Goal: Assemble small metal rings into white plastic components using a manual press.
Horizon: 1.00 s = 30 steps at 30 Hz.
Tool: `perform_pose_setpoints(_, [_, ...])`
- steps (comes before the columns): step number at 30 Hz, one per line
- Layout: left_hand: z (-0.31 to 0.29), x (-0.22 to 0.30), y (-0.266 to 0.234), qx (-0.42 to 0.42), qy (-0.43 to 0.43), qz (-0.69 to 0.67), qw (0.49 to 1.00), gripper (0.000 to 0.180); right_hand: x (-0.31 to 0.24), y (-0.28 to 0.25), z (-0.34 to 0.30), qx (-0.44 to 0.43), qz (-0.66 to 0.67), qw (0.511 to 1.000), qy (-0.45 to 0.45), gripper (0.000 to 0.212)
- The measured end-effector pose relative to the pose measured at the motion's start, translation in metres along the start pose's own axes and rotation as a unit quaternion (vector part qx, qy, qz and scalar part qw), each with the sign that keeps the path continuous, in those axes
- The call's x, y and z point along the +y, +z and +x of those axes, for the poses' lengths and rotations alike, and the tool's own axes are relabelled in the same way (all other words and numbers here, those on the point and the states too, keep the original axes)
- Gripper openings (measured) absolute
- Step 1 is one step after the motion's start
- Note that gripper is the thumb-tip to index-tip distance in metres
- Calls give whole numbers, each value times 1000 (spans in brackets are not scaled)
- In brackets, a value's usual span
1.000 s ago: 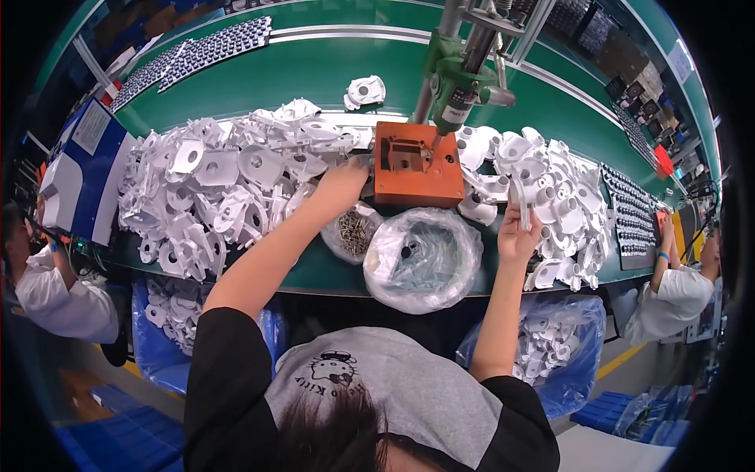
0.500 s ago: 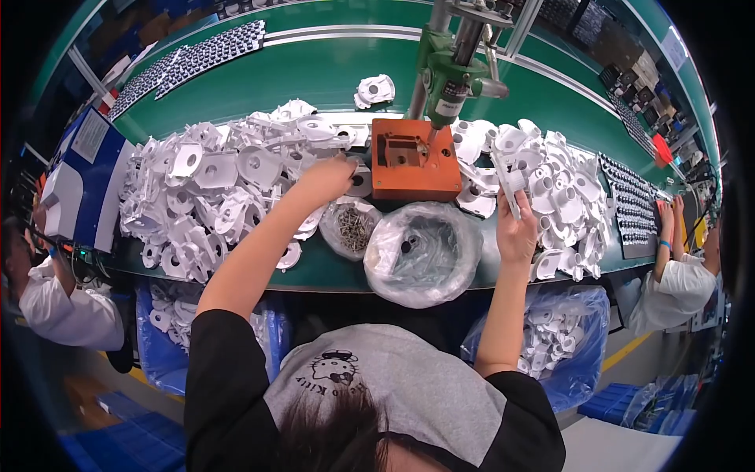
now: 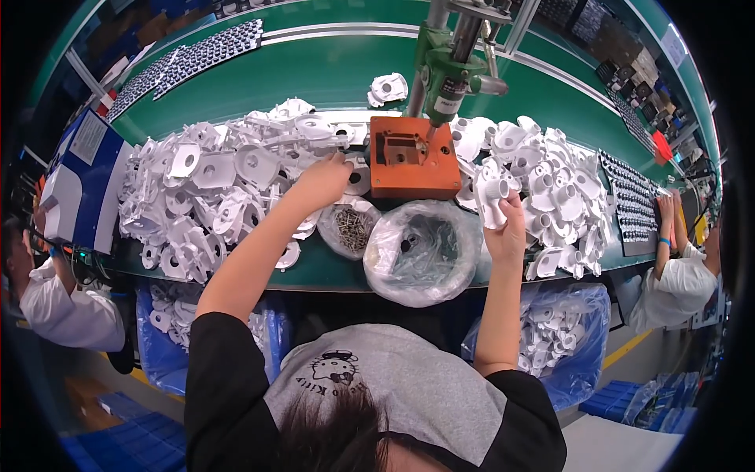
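Note:
My right hand [image 3: 507, 232] grips a white plastic part [image 3: 493, 197] with a short round tube on it, raised just right of the orange fixture block [image 3: 413, 181]. My left hand [image 3: 325, 179] is at the right end of the left pile of white plastic parts [image 3: 216, 169], close to the block's left side. Its fingers are curled together, and whatever is between them is hidden. Above the block stands a green press [image 3: 447, 82], its tip low over the block. A clear bag of small metal pins or screws [image 3: 351, 228] lies below my left hand.
A clear plastic-lined bowl [image 3: 425, 267] sits at the front edge. More tubed white parts [image 3: 562, 189] are heaped on the right, beside a tray of dark pieces [image 3: 631, 208]. One white part [image 3: 387, 90] lies behind the block. Blue-lined bins [image 3: 578, 385] stand below; co-workers are at both sides.
My right hand has turned the white part from edge-on to show its tube, and shifted slightly left. The lone part behind the block is farther right. My left hand has barely moved.

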<state>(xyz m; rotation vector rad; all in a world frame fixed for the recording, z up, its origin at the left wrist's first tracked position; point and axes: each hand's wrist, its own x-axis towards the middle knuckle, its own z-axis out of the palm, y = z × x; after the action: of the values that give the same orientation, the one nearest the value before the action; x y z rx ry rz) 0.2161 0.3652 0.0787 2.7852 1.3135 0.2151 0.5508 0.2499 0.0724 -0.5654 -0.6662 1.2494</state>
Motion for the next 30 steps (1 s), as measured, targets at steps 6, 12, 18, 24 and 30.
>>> perform_pose_setpoints(6, [4,-7,-1,-7,3,-66,998,19,-3,23,-3,54,25,998,6,55])
perform_pose_setpoints(12, [7,-2,-15,30,-45,-59,997,22,7,4,0,-34,-89,995,-33,68])
perform_pose_setpoints(18, [-1,-1,-37,162,29,-148,975,17,8,60,-10,78,-186,979,-26,54])
perform_pose_setpoints(24, [-20,47,-69,41,-34,-552,832,18,23,79,-17,-26,-187,980,-61,51])
perform_pose_setpoints(30, [-37,77,-44,33,-101,-645,757,18,41,113,-32,-77,-183,976,-95,44])
